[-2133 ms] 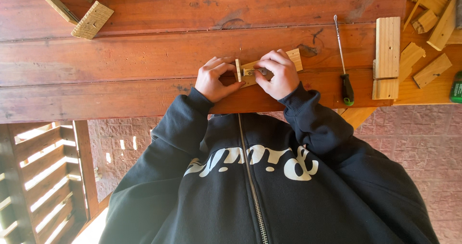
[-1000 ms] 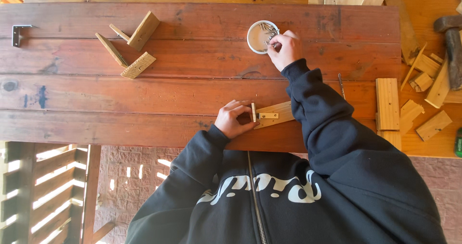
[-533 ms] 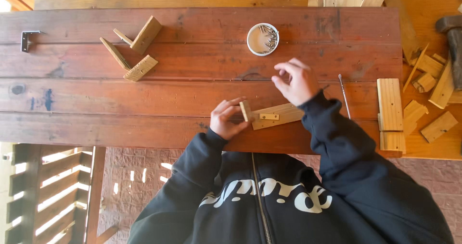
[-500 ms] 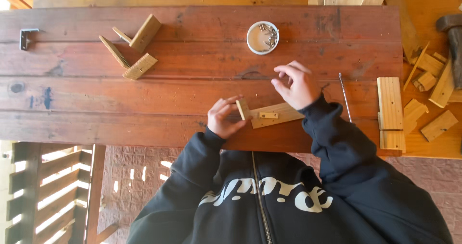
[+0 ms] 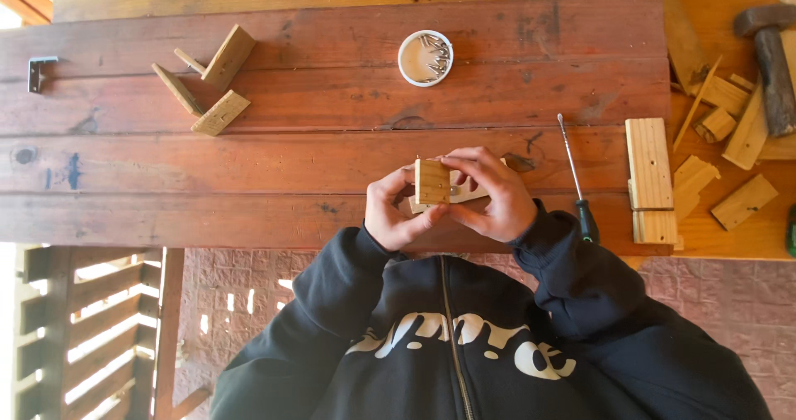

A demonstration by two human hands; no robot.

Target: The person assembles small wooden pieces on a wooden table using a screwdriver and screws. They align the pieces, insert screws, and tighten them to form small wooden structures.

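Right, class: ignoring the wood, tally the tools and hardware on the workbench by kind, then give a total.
Hammer: 1
Screwdriver: 1
Round white tub of metal fasteners: 1
Metal angle bracket: 1
Green object cut off at the right edge, kind unclear: 1
Total: 5
Not counted: the wooden block held by the left hand and right hand.

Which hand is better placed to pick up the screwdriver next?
Right, probably: the screwdriver lies just beside the right hand, while the left hand holds the wood block on the far side.
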